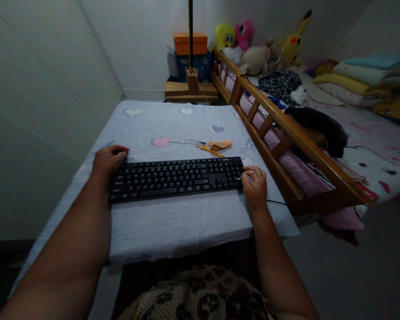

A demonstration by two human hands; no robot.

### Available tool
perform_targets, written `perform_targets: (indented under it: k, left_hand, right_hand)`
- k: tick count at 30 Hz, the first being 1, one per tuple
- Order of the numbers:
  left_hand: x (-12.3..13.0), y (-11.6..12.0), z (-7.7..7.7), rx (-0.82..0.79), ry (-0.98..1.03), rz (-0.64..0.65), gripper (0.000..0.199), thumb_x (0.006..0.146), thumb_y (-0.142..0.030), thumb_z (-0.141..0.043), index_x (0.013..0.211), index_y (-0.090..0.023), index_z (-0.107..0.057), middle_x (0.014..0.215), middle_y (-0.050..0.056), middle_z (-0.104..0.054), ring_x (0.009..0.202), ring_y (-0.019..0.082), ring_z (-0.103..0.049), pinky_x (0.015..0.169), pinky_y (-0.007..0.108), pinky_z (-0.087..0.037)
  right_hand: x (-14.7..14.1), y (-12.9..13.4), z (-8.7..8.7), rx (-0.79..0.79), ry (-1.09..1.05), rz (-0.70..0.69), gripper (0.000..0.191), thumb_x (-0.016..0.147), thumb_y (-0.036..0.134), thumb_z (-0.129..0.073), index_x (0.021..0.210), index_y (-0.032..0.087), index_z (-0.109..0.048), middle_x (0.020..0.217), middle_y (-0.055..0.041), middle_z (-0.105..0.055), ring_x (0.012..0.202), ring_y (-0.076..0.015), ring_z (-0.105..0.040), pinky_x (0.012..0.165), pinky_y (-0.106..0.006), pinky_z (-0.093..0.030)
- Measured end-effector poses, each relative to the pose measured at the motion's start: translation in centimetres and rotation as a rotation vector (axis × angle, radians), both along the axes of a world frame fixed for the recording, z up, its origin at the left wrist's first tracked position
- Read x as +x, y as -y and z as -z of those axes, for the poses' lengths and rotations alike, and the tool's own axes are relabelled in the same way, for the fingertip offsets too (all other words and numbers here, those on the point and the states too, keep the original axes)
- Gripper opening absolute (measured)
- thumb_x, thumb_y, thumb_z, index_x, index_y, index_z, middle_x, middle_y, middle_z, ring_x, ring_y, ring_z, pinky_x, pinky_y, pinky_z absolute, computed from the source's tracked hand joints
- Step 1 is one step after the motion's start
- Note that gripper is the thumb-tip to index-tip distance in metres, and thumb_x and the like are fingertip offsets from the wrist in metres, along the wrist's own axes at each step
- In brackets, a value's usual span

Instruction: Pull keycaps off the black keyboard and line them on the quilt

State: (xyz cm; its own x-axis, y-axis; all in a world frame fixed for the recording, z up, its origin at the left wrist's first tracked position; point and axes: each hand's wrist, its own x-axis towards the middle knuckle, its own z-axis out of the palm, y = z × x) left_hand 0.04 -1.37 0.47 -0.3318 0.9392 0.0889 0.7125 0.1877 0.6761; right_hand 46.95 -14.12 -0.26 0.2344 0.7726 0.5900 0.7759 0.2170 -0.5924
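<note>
Both bare arms reach forward with a wide space between them, the left forearm [71, 242] slanting in from the lower left, the right forearm [280, 258] from the lower right. The left hand [109, 160] turns inward, fingers curled. The right hand [256, 186] makes a pinch, its fingers bent toward the thumb.

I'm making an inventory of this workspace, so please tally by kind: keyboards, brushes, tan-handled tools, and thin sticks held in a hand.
Keyboard: 1
Brush: 1
Tan-handled tool: 1
Thin stick, held in the right hand: 1
Total: 4
</note>
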Motion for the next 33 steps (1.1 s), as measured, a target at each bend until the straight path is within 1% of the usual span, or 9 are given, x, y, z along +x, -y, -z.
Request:
perform_targets:
  k: [8,11,16,22,27,33]
  left_hand:
    - [0.52,0.40,-0.64,-0.019,-0.003,-0.006,0.044,0.068,-0.034,-0.058,0.103,-0.014,-0.076,0.088,0.004,-0.071,0.079,0.020,-0.060,0.084,0.033,-0.049]
    - [0.48,0.38,-0.56,-0.018,-0.009,-0.005,0.044,0.068,-0.034,-0.058,0.104,-0.014,-0.076,0.086,0.003,-0.070,0.076,0.019,-0.058,0.083,0.033,-0.049]
    - [0.20,0.11,-0.17,-0.003,0.006,-0.009,0.044,0.067,-0.034,-0.059,0.102,-0.014,-0.076,0.086,0.003,-0.070,0.078,0.020,-0.058,0.085,0.033,-0.049]
    - [0.54,0.32,-0.49,0.000,0.016,-0.002,0.043,0.067,-0.035,-0.057,0.100,-0.015,-0.075,0.090,0.004,-0.071,0.082,0.020,-0.060,0.088,0.034,-0.049]
    - [0.70,0.38,-0.74,-0.007,0.003,-0.015,0.041,0.066,-0.035,-0.058,0.098,-0.016,-0.074,0.087,0.003,-0.070,0.082,0.021,-0.059,0.089,0.035,-0.050]
    - [0.58,0.29,-0.70,-0.011,-0.001,-0.010,0.042,0.065,-0.034,-0.058,0.099,-0.015,-0.075,0.086,0.003,-0.070,0.077,0.020,-0.058,0.089,0.037,-0.050]
  right_hand:
    - [0.12,-0.06,0.03,-0.021,0.016,-0.011,0.017,0.090,0.025,-0.054,0.078,0.023,-0.066,0.098,-0.0078,-0.072,0.103,-0.0262,-0.060,0.098,-0.046,-0.042]
    - [0.16,-0.10,0.06,-0.021,0.019,-0.008,0.017,0.089,0.025,-0.054,0.077,0.023,-0.066,0.098,-0.0073,-0.072,0.102,-0.0259,-0.060,0.098,-0.046,-0.042]
    - [0.17,0.00,0.05,-0.009,0.015,0.003,0.015,0.086,0.022,-0.055,0.073,0.024,-0.064,0.097,-0.0063,-0.071,0.103,-0.0253,-0.059,0.099,-0.045,-0.043]
    - [0.13,0.17,-0.07,-0.012,0.002,0.004,0.015,0.084,0.020,-0.055,0.072,0.023,-0.063,0.097,-0.0060,-0.072,0.104,-0.0252,-0.058,0.099,-0.044,-0.043]
    - [0.02,0.20,-0.23,-0.020,-0.011,-0.004,0.016,0.084,0.021,-0.054,0.071,0.024,-0.062,0.096,-0.0066,-0.071,0.104,-0.0258,-0.058,0.099,-0.045,-0.043]
    - [0.01,0.20,-0.24,-0.023,-0.022,-0.023,0.016,0.085,0.021,-0.054,0.072,0.024,-0.062,0.099,-0.0065,-0.072,0.106,-0.0259,-0.058,0.101,-0.046,-0.042]
